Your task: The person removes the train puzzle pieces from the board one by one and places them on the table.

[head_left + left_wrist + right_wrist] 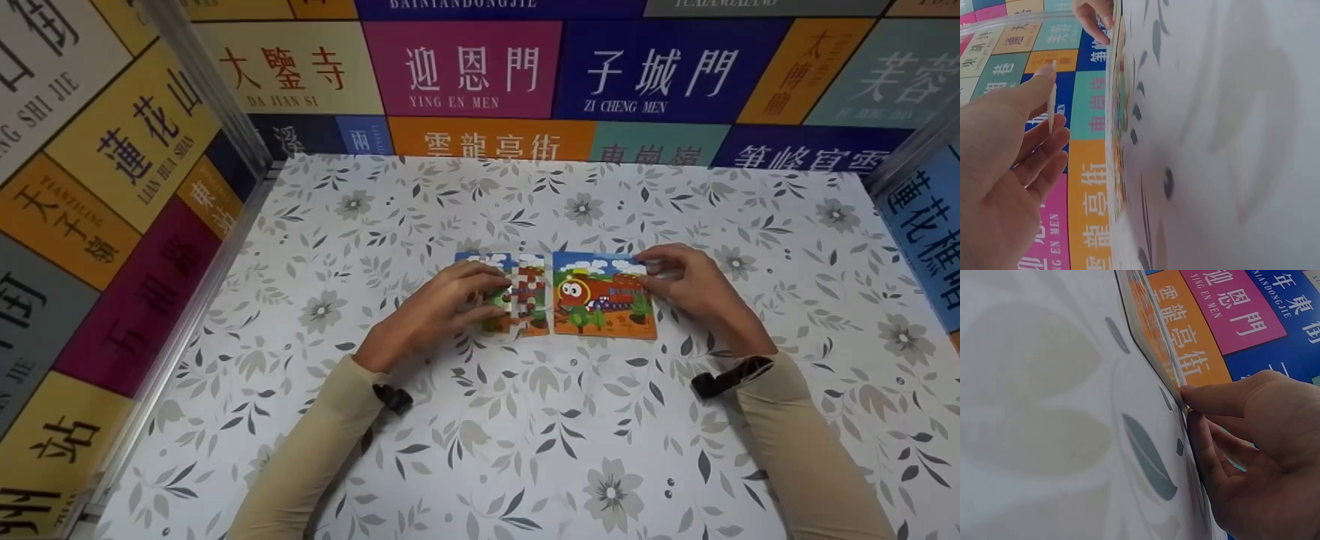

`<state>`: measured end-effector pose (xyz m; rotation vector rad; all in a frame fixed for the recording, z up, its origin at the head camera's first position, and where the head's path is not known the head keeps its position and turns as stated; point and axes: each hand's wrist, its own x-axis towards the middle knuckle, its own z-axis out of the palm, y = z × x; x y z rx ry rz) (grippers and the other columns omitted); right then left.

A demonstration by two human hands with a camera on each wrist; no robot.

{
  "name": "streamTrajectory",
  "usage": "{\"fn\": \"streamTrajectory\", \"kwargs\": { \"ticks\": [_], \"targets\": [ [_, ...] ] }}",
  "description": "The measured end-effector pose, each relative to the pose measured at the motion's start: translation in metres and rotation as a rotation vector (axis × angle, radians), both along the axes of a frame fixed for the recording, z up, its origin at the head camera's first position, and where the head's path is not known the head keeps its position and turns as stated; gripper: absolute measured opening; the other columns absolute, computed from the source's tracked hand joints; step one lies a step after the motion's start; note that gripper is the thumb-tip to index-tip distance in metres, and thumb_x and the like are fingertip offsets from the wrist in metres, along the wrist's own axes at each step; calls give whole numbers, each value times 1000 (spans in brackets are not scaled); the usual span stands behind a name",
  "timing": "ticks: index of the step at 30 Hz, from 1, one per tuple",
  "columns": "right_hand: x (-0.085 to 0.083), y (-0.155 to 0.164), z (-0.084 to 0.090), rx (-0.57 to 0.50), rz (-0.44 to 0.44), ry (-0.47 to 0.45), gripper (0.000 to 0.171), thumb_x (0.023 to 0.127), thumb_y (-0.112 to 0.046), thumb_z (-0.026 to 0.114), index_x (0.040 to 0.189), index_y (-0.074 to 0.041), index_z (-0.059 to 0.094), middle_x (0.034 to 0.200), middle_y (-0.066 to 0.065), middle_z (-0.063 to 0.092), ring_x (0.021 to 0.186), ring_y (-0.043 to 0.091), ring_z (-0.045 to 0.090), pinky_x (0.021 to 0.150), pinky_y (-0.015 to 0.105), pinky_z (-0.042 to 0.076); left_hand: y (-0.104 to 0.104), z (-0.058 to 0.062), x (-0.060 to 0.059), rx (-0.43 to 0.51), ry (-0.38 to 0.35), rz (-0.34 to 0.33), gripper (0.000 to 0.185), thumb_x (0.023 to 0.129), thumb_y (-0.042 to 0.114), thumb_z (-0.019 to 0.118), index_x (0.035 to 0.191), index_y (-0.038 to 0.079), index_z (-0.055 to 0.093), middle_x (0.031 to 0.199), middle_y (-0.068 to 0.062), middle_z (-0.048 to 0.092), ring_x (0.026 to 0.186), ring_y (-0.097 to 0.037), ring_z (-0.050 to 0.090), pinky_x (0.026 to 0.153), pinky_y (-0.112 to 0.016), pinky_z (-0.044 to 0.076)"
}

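Note:
My left hand (454,300) pinches a thin puzzle piece (1051,109) between thumb and fingers, raised above the table; it is seen nearly edge-on in the left wrist view. Below that hand lies a partly covered jigsaw puzzle (531,319), its joined pieces showing blue sky, red train parts and orange ground. Right beside it is a square train picture board (604,300) with a smiling red locomotive. My right hand (690,289) pinches the right edge of this board with thumb and finger. The left hand hides much of the jigsaw's left part.
Both pictures lie on a table with a white leaf-and-flower cover (480,435). Colourful panels with street names (461,71) stand behind the table and along its sides. A black strap (731,377) sits at the right wrist, another strap (394,397) at the left.

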<state>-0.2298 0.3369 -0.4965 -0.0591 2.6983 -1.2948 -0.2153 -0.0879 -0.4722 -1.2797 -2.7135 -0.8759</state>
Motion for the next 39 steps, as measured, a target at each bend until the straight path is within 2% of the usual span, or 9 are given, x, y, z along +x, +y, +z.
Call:
{"fn": "streamTrajectory", "kwargs": {
  "ticks": [5, 9, 15, 18, 24, 28, 32, 36, 39],
  "targets": [
    [0, 1, 0, -14, 12, 21, 40, 92, -30, 75, 130, -21, 66, 129, 7, 60, 112, 25, 63, 81, 22, 52, -8, -3, 0, 5, -3, -4, 46, 97, 37, 66, 141, 30, 58, 142, 9, 55, 135, -6, 46, 110, -33, 43],
    [-1, 1, -1, -2, 10, 6, 39, 92, -31, 74, 129, -23, 66, 129, 5, 60, 112, 24, 63, 84, 28, 53, -16, -5, 1, 4, -24, 27, 48, 96, 38, 67, 142, 33, 57, 142, 7, 56, 134, -7, 47, 109, -34, 45],
    [-3, 1, -3, 10, 5, -6, 39, 92, -34, 74, 129, -26, 66, 129, 2, 59, 112, 23, 62, 90, 38, 51, -28, -6, 4, -27, -42, 83, 45, 95, 37, 70, 138, 28, 62, 141, 7, 56, 133, -8, 49, 112, -34, 43],
    [-3, 1, -2, 12, 5, -6, 39, 92, -35, 74, 129, -26, 65, 131, 2, 58, 114, 23, 61, 92, 40, 50, -34, -8, 4, -46, -58, 89, 44, 94, 36, 70, 136, 23, 63, 141, 7, 57, 132, -9, 50, 111, -34, 43],
    [-3, 1, 0, 17, 11, -3, 39, 92, -36, 74, 129, -27, 66, 133, 2, 57, 115, 24, 60, 93, 41, 50, -41, -8, 4, -52, -105, 68, 44, 94, 38, 70, 135, 24, 64, 136, 11, 59, 129, -9, 51, 109, -37, 45],
    [-3, 2, 0, 22, 24, 14, 39, 92, -36, 73, 130, -26, 66, 134, 2, 57, 114, 24, 61, 88, 34, 52, -41, -8, 3, -59, -80, 38, 40, 92, 37, 73, 129, 22, 68, 132, 9, 62, 126, -10, 54, 108, -36, 45],
    [-1, 3, -1, 13, 29, 26, 39, 93, -34, 73, 130, -24, 66, 134, 3, 57, 114, 25, 63, 83, 25, 52, -39, -9, 2, -93, -16, 18, 40, 90, 36, 76, 126, 19, 71, 129, 5, 64, 123, -13, 57, 105, -35, 47],
    [-1, 2, -1, 3, 22, 22, 40, 93, -33, 73, 131, -23, 65, 135, 4, 56, 114, 25, 62, 82, 23, 52, -39, -10, 2, -139, 35, 19, 40, 90, 34, 77, 126, 18, 71, 128, 2, 65, 121, -16, 58, 104, -36, 48],
    [-1, 2, -2, 7, 19, 17, 40, 93, -33, 73, 131, -24, 65, 134, 3, 56, 114, 24, 62, 82, 25, 52, -39, -11, 2, -158, 37, 26, 40, 90, 35, 77, 125, 18, 71, 127, 2, 65, 120, -16, 58, 104, -36, 48]
  ]
}}
